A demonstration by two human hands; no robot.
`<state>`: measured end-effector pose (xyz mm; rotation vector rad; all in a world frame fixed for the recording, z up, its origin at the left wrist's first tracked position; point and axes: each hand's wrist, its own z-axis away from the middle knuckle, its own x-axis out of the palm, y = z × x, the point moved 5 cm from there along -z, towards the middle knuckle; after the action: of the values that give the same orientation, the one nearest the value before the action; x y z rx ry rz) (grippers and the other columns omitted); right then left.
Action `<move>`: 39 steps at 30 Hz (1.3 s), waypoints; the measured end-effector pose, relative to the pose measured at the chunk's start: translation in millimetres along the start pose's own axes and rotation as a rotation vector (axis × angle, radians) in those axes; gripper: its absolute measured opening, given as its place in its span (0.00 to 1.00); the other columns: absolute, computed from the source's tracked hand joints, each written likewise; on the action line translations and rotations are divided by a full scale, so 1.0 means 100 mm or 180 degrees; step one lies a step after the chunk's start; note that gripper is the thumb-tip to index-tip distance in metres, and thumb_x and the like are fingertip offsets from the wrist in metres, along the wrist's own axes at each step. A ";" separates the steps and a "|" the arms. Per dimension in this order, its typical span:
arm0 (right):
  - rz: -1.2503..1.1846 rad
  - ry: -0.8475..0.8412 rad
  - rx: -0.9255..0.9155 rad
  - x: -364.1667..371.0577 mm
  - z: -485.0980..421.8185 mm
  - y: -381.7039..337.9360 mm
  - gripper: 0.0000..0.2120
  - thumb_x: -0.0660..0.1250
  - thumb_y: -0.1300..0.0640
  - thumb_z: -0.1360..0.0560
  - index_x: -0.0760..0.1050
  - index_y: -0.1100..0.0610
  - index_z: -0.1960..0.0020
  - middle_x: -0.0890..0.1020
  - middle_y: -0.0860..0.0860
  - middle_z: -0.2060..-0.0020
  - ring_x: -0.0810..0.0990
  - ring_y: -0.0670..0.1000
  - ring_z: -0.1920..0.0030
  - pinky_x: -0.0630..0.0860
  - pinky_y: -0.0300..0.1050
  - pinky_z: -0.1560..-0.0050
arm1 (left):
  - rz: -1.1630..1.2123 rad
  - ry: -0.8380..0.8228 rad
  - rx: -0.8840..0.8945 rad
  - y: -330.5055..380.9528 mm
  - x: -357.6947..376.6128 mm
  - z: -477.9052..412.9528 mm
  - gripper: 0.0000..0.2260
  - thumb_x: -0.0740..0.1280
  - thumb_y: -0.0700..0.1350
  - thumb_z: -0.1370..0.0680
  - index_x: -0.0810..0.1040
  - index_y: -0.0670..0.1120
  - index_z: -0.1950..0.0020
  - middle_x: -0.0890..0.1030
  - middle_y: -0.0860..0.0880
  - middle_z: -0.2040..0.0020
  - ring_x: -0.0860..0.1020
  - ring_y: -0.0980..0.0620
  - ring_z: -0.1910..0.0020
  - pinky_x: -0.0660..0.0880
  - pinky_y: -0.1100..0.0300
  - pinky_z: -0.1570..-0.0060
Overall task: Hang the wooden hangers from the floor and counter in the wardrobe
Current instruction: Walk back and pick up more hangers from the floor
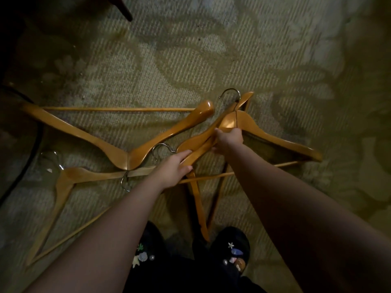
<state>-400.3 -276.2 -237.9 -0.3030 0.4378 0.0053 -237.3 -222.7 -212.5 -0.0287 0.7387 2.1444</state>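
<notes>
Several wooden hangers with metal hooks lie crossed on the patterned carpet (190, 60). My right hand (229, 140) grips one hanger (275, 142) just below its neck; its arm runs off to the right. My left hand (171, 172) holds the arm of a second hanger (196, 142) between fingers and thumb, close beside the right hand. A large hanger (84, 134) lies flat to the left with its hook (125, 182) pointing toward me. Another hanger (63, 193) lies at the lower left, partly under my left forearm.
A dark furniture leg (124, 9) stands at the top left. A black cable (35, 140) curves along the left edge. My two dark shoes with charms (232, 250) are at the bottom, with one hanger's end between them.
</notes>
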 end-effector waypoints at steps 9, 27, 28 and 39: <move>-0.0625 -0.0543 -0.0431 -0.43 0.51 0.15 0.24 0.63 0.59 0.23 0.60 0.52 0.30 0.74 0.55 0.39 0.78 0.56 0.42 0.81 0.52 0.52 | 0.0418 -0.0422 -0.0197 0.33 0.16 0.26 0.15 0.65 0.47 0.23 0.71 0.49 0.37 0.77 0.48 0.47 0.76 0.49 0.48 0.74 0.52 0.46; 0.0150 -0.1094 -0.2276 -0.11 1.85 -0.81 0.15 0.65 0.54 0.24 0.72 0.55 0.38 0.82 0.50 0.56 0.82 0.46 0.57 0.79 0.37 0.58 | 0.1863 0.1114 0.0365 0.60 -0.87 1.28 0.04 0.64 0.43 0.22 0.74 0.44 0.49 0.74 0.49 0.68 0.73 0.53 0.73 0.72 0.62 0.71; 0.0124 -0.0987 -0.2346 -0.09 1.88 -0.81 0.13 0.64 0.54 0.23 0.73 0.56 0.41 0.82 0.51 0.56 0.82 0.47 0.57 0.79 0.39 0.58 | 0.1841 0.1231 0.0362 0.58 -0.92 1.30 0.05 0.64 0.43 0.22 0.74 0.44 0.49 0.74 0.48 0.67 0.73 0.53 0.72 0.73 0.62 0.71; 0.1528 -0.0602 -0.1342 0.00 1.17 -0.06 0.14 0.66 0.54 0.25 0.73 0.56 0.40 0.79 0.52 0.47 0.79 0.47 0.52 0.79 0.48 0.49 | 0.1234 0.1715 0.0010 -0.19 -0.92 1.08 0.07 0.67 0.47 0.24 0.71 0.47 0.53 0.78 0.44 0.58 0.79 0.47 0.62 0.77 0.55 0.62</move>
<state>-350.6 -247.7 -135.5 -0.6000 0.3095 0.5970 -139.6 -224.1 -107.8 -0.5164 1.1276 2.5355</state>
